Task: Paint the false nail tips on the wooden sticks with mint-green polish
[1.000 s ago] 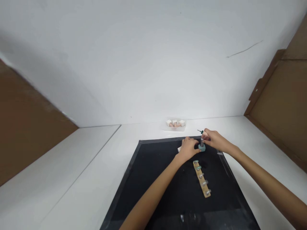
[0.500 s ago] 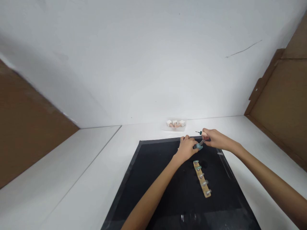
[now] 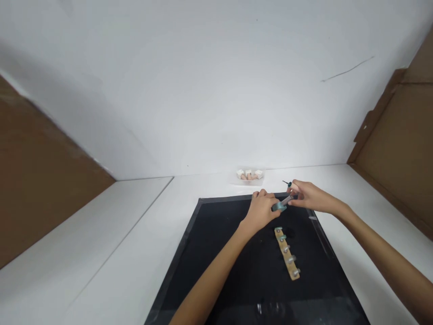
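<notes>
Here's the left hand, clamped on the block near the mat's far edge, seemingly to steady it; the shaft leans up rightward. Over to the right hand: fingers closed round a tool, tip angled clear, thumb by the shaft, contact hard to tell.

teal block — partly hidden | black mat — bottom cut off
</notes>
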Tool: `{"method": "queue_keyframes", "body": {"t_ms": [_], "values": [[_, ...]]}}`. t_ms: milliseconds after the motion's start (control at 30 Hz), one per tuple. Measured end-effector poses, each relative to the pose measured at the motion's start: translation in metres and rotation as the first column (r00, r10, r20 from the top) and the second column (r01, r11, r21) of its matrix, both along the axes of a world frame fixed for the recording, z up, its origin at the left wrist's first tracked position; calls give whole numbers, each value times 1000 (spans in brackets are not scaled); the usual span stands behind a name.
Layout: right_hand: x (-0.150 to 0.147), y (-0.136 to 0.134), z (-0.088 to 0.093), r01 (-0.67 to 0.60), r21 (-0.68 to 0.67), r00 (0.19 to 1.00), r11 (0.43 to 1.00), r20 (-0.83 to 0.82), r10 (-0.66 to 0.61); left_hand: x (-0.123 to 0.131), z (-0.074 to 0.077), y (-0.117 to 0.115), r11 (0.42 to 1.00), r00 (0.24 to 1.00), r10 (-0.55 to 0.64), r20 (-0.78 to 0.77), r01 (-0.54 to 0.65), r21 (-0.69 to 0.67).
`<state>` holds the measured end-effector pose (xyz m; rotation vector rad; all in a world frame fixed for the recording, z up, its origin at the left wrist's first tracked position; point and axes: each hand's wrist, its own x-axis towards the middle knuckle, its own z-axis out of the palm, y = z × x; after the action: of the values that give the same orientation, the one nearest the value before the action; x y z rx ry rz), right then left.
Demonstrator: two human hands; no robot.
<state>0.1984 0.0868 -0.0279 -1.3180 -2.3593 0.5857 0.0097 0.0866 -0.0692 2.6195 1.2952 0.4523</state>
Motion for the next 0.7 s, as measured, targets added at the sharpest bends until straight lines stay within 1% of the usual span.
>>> {"method": "queue_keyframes", "body": {"t_ms": [67, 200, 333, 400, 467, 600, 700], "values": [[-2, -2, 0, 1, 4, 1000, 1000, -10, -1, -1, 4, -2, 1000, 1000, 8, -8, -8, 10], [-7, -5, -2, 60, 34, 998, 998, -32, -59, -5, 8, -3, 1000, 1000, 18, -14, -17, 21], [-13, -5, -4, 26, 33, 998, 999, -64, -24, -13, 10, -4, 999, 999, 29, -27, -28, 31], [-17, -4, -6, 41, 37, 996, 998, -78, -38, -18, 11, -5, 999, 999, 37, -33, -36, 33], [-23, -4, -7, 48, 42, 995, 998, -94, -44, -23, 11, -6, 998, 998, 49, -34, -48, 35], [-37, -5, -10, 12, 32, 992, 999, -125, -8, -33, 12, -7, 996, 996, 71, -61, -67, 55], [-47, -4, -13, 34, 25, 986, 999, -163, -29, -42, 13, -8, 994, 993, 85, -85, -79, 75]]}}
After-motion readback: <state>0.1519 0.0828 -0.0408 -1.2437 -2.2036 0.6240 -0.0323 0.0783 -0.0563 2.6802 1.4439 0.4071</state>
